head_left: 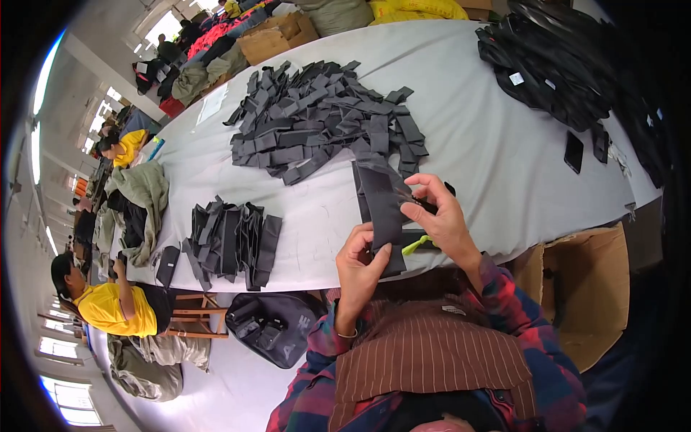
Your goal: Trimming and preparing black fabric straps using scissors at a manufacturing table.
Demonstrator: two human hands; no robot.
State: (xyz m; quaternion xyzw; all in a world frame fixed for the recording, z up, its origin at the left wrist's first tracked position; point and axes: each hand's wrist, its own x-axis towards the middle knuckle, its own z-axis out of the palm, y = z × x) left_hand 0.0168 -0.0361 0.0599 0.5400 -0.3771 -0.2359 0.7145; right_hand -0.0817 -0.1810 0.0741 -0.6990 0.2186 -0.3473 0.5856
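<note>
My left hand (361,268) pinches the lower end of a flat dark grey fabric strip (381,205) near the table's front edge, thumb on top. My right hand (448,225) is curled beside the strip around a small black tool (426,204), which looks like thread snips but is blurred and partly covered by the fingers. A yellow-green ribbon (415,245) hangs below that hand. Beyond my hands a large heap of grey fabric pieces (309,119) is spread on the white-covered table (446,93). More strips (234,243) lie gathered in a row to the left.
A black phone (574,152) and a pile of black bags or garments (547,65) are at the right. An open cardboard box (586,295) stands below the right edge. At left sits a person in yellow (119,308). A black bag (270,327) with dark pieces is below the table edge.
</note>
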